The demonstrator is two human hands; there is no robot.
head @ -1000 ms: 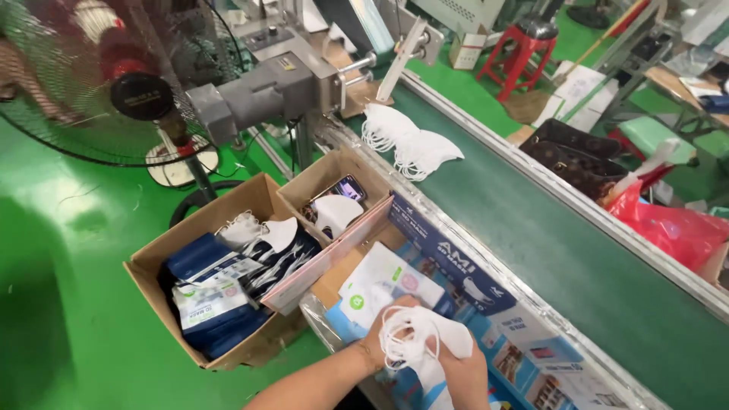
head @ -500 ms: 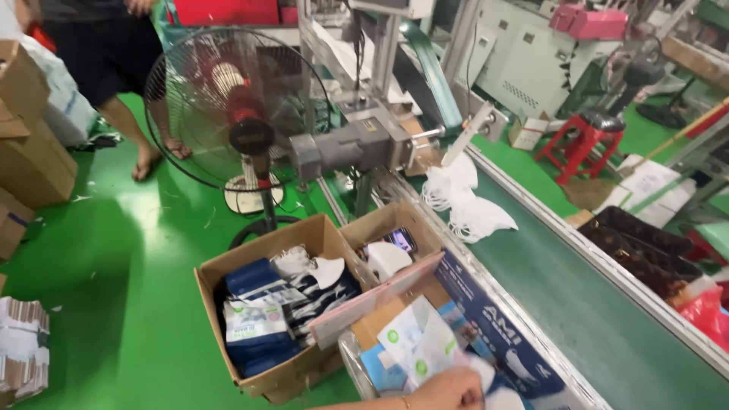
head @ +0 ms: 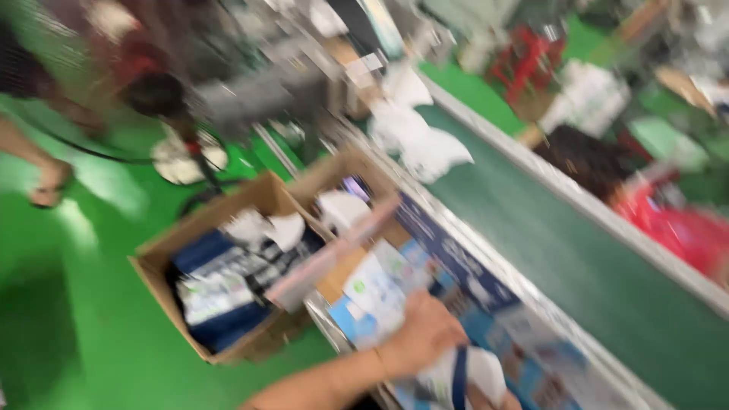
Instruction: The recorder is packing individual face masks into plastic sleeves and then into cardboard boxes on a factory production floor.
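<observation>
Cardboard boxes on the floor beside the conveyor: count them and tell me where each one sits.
2. The larger cardboard box is nearer the left, full of blue-and-white packs; the smaller box sits behind it against the conveyor. Blur may hide others.

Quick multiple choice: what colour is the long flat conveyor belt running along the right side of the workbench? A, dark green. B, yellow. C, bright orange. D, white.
A: the long flat conveyor belt shows as a dark green surface, with a few soft white mask-like pieces lying on its far end; the picture is motion-blurred, but the colour is plain.
</observation>
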